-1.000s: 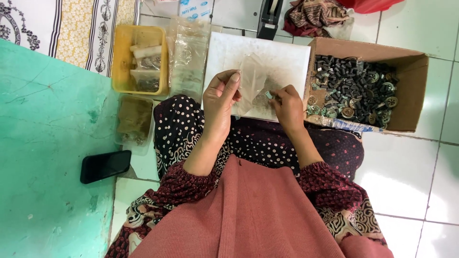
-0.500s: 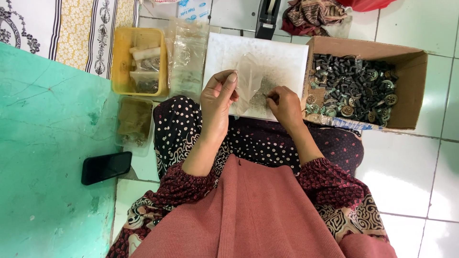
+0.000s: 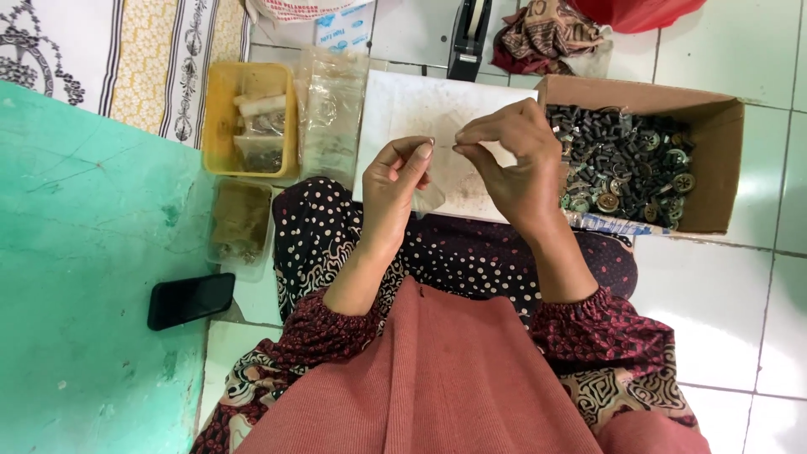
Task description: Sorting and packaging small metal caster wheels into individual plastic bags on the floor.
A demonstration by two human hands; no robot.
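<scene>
Seated on the tiled floor, the person holds a small clear plastic bag up over the lap, in front of a white board that lies flat ahead of the knees. The left hand has its fingers closed in a pinch on the bag's upper edge, and the right hand has thumb and forefinger pinched together just beside it, at what looks like the same top edge, though I cannot tell whether something tiny sits between those fingertips. The bag looks feather-light, limp and slick, the kind that crumples and slips, so it is best taken by the mouth, one pinch on each side. To the right stands an open brown cardboard box full of small dark cylinders and round metal parts. To the left sits a yellow tray with little filled bags, a stack of clear bags next to it, and a clear tub of brownish bits below. A black tape dispenser stands beyond the board, a flat white-and-blue packet lies to its left, and a black phone rests on the green mat.
</scene>
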